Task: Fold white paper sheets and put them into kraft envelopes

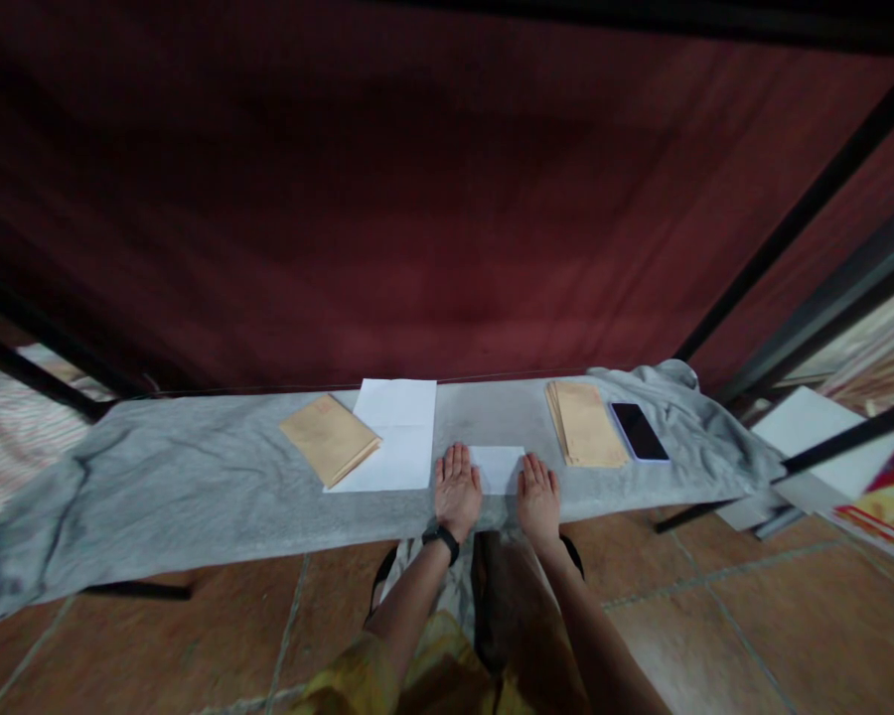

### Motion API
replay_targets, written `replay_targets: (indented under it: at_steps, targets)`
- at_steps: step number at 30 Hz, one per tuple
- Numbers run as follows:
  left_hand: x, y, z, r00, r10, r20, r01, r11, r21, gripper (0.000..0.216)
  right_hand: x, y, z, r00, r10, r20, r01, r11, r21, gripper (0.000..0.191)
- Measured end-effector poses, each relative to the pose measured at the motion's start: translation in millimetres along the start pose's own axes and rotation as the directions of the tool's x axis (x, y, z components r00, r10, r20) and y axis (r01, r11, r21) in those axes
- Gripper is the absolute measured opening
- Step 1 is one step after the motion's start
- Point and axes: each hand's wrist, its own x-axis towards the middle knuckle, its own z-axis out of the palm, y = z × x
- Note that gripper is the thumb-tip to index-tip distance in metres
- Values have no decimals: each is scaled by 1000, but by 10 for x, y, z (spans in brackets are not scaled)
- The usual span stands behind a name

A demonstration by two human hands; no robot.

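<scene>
My left hand (458, 489) and my right hand (539, 494) lie flat, fingers stretched out, on the two ends of a small folded white paper (498, 468) on a grey cloth-covered bench (194, 477). A black band sits on my left wrist. To the left lies a larger white sheet (391, 435) with a tan envelope (329, 438) overlapping its left edge. To the right rests a stack of tan envelopes (585, 424) beside a dark phone (639, 432).
A dark red curtain (387, 199) hangs behind the bench. Black metal bars (805, 214) slant at the right and left. White and coloured papers (856, 477) lie on the floor at the right. Brown tiles (715, 636) cover the floor.
</scene>
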Motion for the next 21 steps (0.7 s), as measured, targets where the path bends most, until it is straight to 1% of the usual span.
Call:
replay_targets:
  at_steps: [4,6,9,14,21]
  targets:
    - [-2,11,-28,1000,-13,20,13,1000,-2,56,1,82,13,999,-42,-17,43,999,23,52]
    - [0,11,-26,1000,-9,12,9,1000,-3,56,-1,99,13,998,-54,-24,54,998,28,54]
    - [4,5,-13,1000,-1,0,1,1000,4,56,-4,106,11,998,-59,-24,60,997,37,54]
    - [8,3,-9,1000,1,19,-2,1000,30,60,-6,116,24,998,-57,-25,59,997,55,53]
    - [-6,17,-26,1000,10,3,-10,999,45,62,-1,134,15,997,-73,-39,75,995,63,57]
